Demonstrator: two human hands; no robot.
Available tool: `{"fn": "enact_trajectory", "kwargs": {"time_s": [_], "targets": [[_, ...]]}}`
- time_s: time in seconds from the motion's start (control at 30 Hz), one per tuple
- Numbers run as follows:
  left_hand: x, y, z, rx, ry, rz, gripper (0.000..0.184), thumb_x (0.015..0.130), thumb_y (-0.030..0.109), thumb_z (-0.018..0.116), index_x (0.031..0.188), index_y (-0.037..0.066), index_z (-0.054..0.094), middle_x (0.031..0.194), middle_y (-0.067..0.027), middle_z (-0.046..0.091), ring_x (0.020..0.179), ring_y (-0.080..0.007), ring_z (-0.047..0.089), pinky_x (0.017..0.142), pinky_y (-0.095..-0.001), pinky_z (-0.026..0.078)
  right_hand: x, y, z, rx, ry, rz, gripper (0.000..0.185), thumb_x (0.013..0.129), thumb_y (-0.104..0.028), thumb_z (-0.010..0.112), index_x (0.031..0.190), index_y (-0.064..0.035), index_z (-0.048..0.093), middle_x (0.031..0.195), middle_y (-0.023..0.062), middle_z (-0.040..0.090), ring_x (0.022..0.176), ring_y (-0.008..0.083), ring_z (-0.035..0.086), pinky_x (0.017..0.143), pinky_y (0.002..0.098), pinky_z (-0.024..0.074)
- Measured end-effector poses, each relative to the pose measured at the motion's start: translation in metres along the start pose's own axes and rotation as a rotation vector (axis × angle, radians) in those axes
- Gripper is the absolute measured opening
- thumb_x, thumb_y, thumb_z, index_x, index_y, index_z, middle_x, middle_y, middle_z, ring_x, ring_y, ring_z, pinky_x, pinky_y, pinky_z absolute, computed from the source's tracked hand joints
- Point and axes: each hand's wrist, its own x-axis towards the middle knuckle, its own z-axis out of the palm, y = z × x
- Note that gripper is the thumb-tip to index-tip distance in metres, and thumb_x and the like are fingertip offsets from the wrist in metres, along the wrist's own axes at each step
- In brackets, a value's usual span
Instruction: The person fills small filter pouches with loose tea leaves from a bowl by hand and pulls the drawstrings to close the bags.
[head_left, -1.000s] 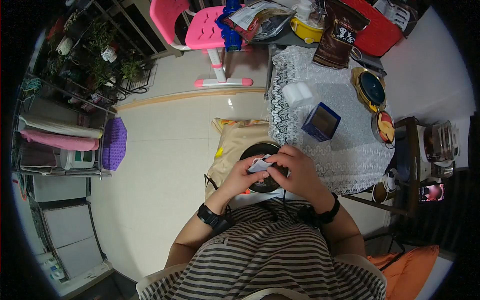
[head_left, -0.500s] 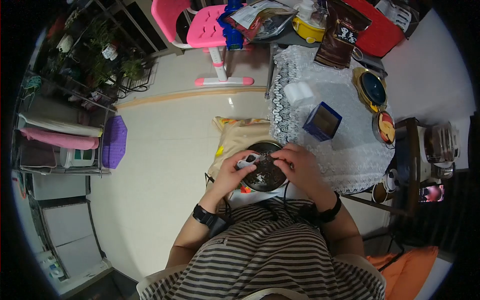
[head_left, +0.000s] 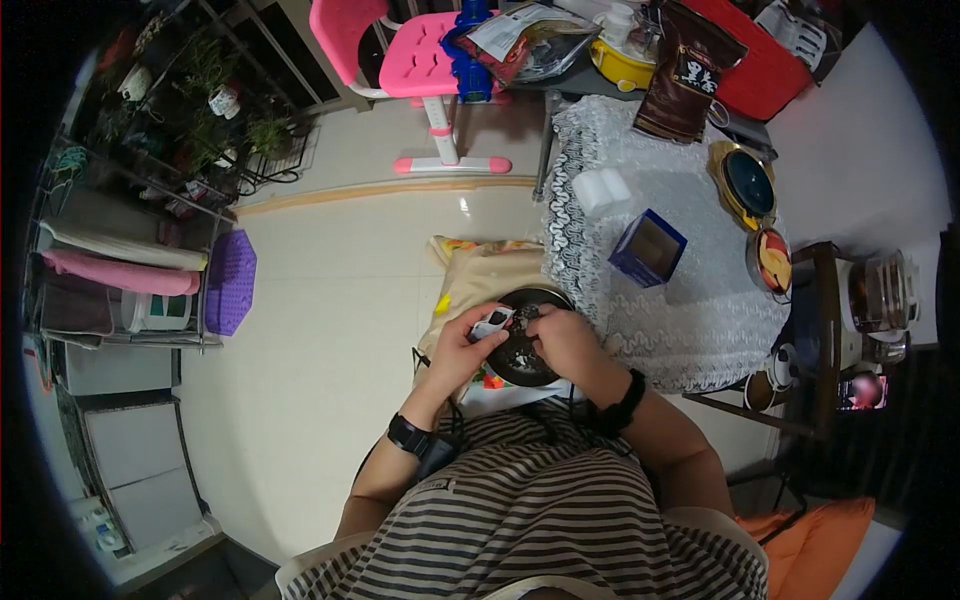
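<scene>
A dark round bowl (head_left: pixel 518 368) with dark loose bits and some white scraps in it rests on a beige patterned cloth (head_left: pixel 490 270) at my lap. My left hand (head_left: pixel 462 348) is closed on a small white packet (head_left: pixel 492 324) at the bowl's left rim; a dark patch shows in the packet. Over the bowl's right part is my right hand (head_left: pixel 562 340), its fingers pinched together close to the packet. Whatever those fingertips hold, if anything, is too small and hidden to name.
On the lace-covered table (head_left: pixel 690 340) at the right stand an open blue box (head_left: pixel 648 248), a white block (head_left: pixel 601 190), a dark bowl (head_left: pixel 748 182) and a dish of sliced fruit (head_left: pixel 772 262). A pink chair (head_left: pixel 420 60) stands beyond. A purple mat (head_left: pixel 232 283) is at the left.
My hands have come apart from the packet they both held. It stays in my left hand, now tilted more open. My right hand has dipped leftward over the bowl.
</scene>
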Motion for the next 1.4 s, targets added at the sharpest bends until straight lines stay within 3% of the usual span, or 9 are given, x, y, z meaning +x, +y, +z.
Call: {"fn": "enact_trajectory", "kwargs": {"time_s": [0.27,0.33,0.37,0.43,0.63,1.03,1.4], "targets": [[0.001,0.007,0.006,0.245,-0.02,0.111,0.037,0.082,0.002,0.07,0.118,0.003,0.061,0.107,-0.0045,0.066,0.098,-0.0115,0.06,0.085,-0.0255,0.047,-0.016,0.002,-0.044,0.496,0.16,-0.033,0.017,0.071,-0.007,0.073,0.088,-0.0081,0.072,0.08,0.0086,0.064,0.068,0.021,0.065,0.062,0.0319,0.0523],[0.002,0.013,0.01,0.242,-0.066,0.115,0.038,0.079,0.001,0.07,0.116,0.003,0.061,0.107,-0.0114,0.064,0.1,-0.0213,0.061,0.088,-0.0295,0.047,-0.021,-0.006,-0.066,0.527,0.196,0.027,0.016,0.072,-0.007,0.073,0.088,-0.0076,0.071,0.082,0.0073,0.064,0.067,0.0176,0.064,0.059,0.029,0.0511],[0.003,0.011,0.012,0.242,-0.068,0.116,0.038,0.079,0.001,0.07,0.116,0.003,0.061,0.107,-0.0114,0.064,0.1,-0.0213,0.061,0.088,-0.0295,0.047,-0.022,-0.01,-0.074,0.526,0.198,0.029,0.016,0.072,-0.007,0.073,0.088,-0.0076,0.071,0.082,0.0073,0.064,0.067,0.0176,0.064,0.059,0.029,0.0511],[0.006,0.006,0.015,0.21,-0.092,0.168,0.038,0.079,0.001,0.07,0.117,0.003,0.061,0.106,-0.0115,0.064,0.1,-0.0223,0.061,0.088,-0.0294,0.047,-0.023,-0.015,-0.084,0.587,0.185,0.065,0.015,0.074,-0.012,0.071,0.089,-0.0101,0.069,0.086,0.0082,0.064,0.077,0.0273,0.064,0.07,0.037,0.052],[0.005,0.006,0.023,0.191,-0.106,0.144,0.039,0.08,0.003,0.071,0.117,0.002,0.06,0.104,-0.0118,0.064,0.098,-0.0236,0.061,0.088,-0.0305,0.046,-0.021,-0.019,-0.078,0.351,0.297,-0.064,0.017,0.078,-0.009,0.066,0.094,-0.0082,0.066,0.092,0.009,0.061,0.082,0.0304,0.063,0.071,0.0406,0.0518],[0.004,0.009,0.028,0.217,-0.099,0.172,0.038,0.08,0.003,0.071,0.116,0.001,0.06,0.102,-0.0111,0.063,0.095,-0.0223,0.062,0.086,-0.03,0.047,-0.025,-0.028,-0.082,0.357,0.224,-0.026,0.024,0.079,-0.006,0.063,0.102,-0.0071,0.058,0.094,0.0123,0.056,0.084,0.0337,0.06,0.072,0.044,0.0497],[0.006,0.001,0.028,0.243,-0.125,0.166,0.04,0.078,0.003,0.071,0.117,0.003,0.06,0.103,-0.0112,0.064,0.096,-0.023,0.062,0.084,-0.0297,0.048,-0.03,-0.026,-0.076,0.336,0.269,-0.112,0.018,0.08,-0.008,0.065,0.097,-0.0072,0.064,0.089,0.0087,0.058,0.082,0.03,0.06,0.07,0.0406,0.0506]]}}
